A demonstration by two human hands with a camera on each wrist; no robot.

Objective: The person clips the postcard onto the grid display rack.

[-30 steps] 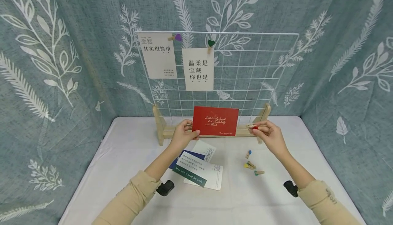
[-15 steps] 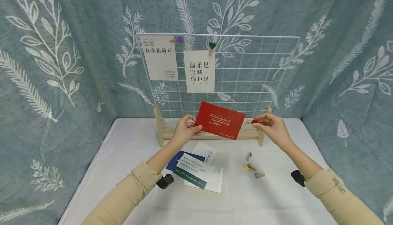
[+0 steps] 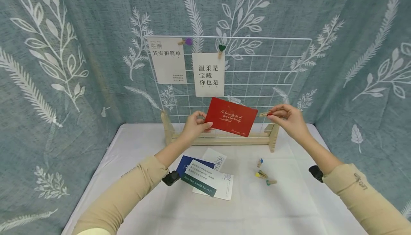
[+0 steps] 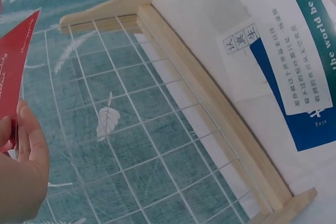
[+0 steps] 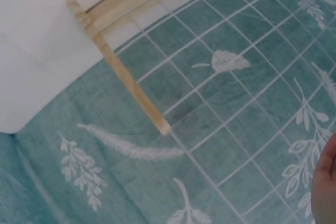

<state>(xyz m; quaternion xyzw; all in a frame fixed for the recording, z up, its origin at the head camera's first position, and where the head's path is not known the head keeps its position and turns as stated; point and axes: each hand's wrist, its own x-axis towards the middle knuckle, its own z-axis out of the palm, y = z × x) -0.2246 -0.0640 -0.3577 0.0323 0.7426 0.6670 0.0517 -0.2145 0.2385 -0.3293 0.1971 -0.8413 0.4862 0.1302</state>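
Observation:
My left hand pinches a red card by its left edge, thumb in front. The card tilts down to the right and is held in front of the lower part of a white wire grid. In the left wrist view the card shows only in part. Just right of the card, my right hand pinches a small wooden clothespin with a red decoration. The clothespin's tip is close to the card's right edge; whether they touch I cannot tell. Only a sliver of the right hand shows in the right wrist view.
Two white cards hang on the grid, a left one with a purple-heart clothespin and a right one with a green-heart clothespin. A wooden base carries the grid. Several cards and several clothespins lie on the white table.
The red card has tilted clockwise, then risen with my left hand toward the grid. My right hand, still pinching the clothespin, has moved up and slightly right.

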